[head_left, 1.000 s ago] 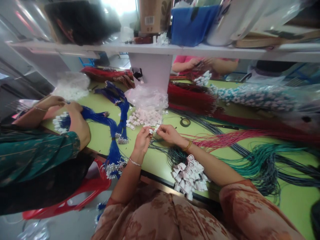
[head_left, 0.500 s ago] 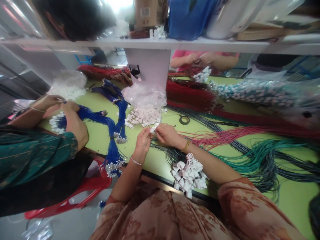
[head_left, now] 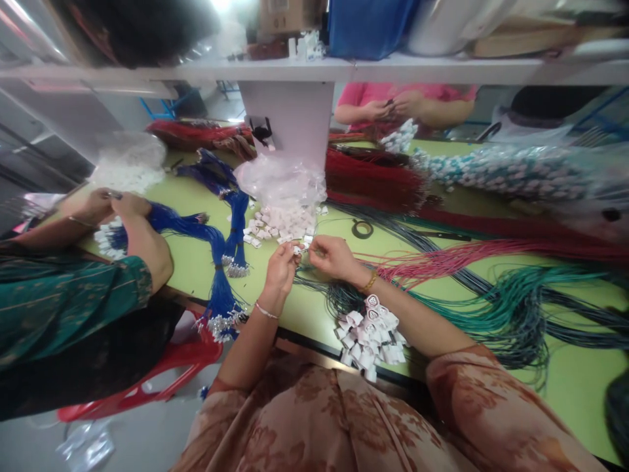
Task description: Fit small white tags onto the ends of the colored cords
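My left hand (head_left: 282,267) pinches a small white plastic connector (head_left: 297,250) between thumb and fingertips. Just to its right, my right hand (head_left: 333,257) is closed with its fingertips together; what it grips is too small to make out, though dark wires (head_left: 314,283) run below it. Behind both hands lies a heap of loose white connectors (head_left: 282,223), spilling from a clear plastic bag (head_left: 285,180). Under my right forearm, a bunch of white connectors on dark wires (head_left: 368,337) rests at the table's front edge.
At left, a co-worker's hands (head_left: 120,202) work over blue wire bundles (head_left: 216,262). Green wires (head_left: 511,301), pink wires (head_left: 442,259), a black tape roll (head_left: 362,228) and a dark-handled tool (head_left: 442,235) lie rightward. A shelf (head_left: 383,71) crosses above; another person sits beyond.
My hands have drawn slightly apart, the right one shifting a little rightward from the connector. The whole view has tipped slightly. The co-worker's hands at left have moved a little.
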{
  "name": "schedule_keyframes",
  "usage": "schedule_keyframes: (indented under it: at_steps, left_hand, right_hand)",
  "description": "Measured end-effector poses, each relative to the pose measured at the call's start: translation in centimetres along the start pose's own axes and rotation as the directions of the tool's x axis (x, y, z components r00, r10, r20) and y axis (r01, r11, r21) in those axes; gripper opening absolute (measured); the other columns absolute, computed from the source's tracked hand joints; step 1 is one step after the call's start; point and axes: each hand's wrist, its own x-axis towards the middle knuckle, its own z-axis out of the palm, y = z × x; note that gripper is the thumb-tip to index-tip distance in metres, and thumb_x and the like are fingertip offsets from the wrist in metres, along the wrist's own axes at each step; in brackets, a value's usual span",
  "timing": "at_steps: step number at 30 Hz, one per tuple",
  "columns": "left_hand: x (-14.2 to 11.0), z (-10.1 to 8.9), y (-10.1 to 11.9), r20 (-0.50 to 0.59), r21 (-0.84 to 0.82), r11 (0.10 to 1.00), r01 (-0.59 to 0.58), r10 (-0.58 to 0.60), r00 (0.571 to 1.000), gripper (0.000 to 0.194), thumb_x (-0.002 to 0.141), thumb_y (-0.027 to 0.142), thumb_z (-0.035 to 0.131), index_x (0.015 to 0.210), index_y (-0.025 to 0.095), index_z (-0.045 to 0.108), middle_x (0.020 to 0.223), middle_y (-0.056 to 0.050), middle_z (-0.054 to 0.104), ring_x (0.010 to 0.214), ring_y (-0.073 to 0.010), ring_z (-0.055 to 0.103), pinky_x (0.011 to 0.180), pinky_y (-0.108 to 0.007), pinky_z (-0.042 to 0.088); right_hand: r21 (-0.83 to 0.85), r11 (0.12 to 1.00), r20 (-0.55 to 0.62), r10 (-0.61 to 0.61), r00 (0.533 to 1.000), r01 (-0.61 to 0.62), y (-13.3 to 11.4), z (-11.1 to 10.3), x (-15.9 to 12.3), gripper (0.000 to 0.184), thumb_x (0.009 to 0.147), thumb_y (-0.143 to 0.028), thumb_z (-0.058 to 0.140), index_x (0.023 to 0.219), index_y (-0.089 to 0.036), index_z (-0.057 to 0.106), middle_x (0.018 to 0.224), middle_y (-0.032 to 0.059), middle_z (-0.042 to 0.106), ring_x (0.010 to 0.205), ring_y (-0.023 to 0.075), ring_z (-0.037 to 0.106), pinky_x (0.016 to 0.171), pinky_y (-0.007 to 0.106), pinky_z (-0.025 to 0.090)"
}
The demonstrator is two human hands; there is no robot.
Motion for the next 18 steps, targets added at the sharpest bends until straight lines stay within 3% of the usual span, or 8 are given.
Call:
schedule_keyframes:
  at_steps: [6, 18]
  left_hand:
    - [-0.38, 0.53, 0.12, 0.053, 0.023, 1.0, -0.008, 0.007, 0.999, 0.019, 0.072, 0.028, 0.073, 0.081, 0.013, 0.068, 0.081, -0.004, 0.066, 0.06, -0.0063, 0.05, 0.057, -0.02, 0.041]
    - [-0.41, 0.7, 0.08, -0.009, 0.036, 0.999, -0.001, 0.002, 1.0, 0.02, 0.07, 0.028, 0.075, 0.081, 0.012, 0.069, 0.081, -0.005, 0.066, 0.062, -0.0067, 0.052, 0.061, -0.021, 0.041]
  right_hand:
    - [0.029, 0.999, 0.026, 0.022, 0.999, -0.022, 0.41, 0.26, 0.02, 0.012, 0.074, -0.026, 0.052, 0.067, -0.016, 0.055, 0.059, -0.0021, 0.051, 0.054, 0.0091, 0.04, 0.055, 0.022, 0.027]
    - [-0.044, 0.999, 0.061, 0.03, 0.998, -0.028, 0.36, 0.09, -0.02, 0.011, 0.074, -0.024, 0.052, 0.067, -0.017, 0.055, 0.062, -0.0003, 0.054, 0.055, 0.0101, 0.04, 0.056, 0.022, 0.028]
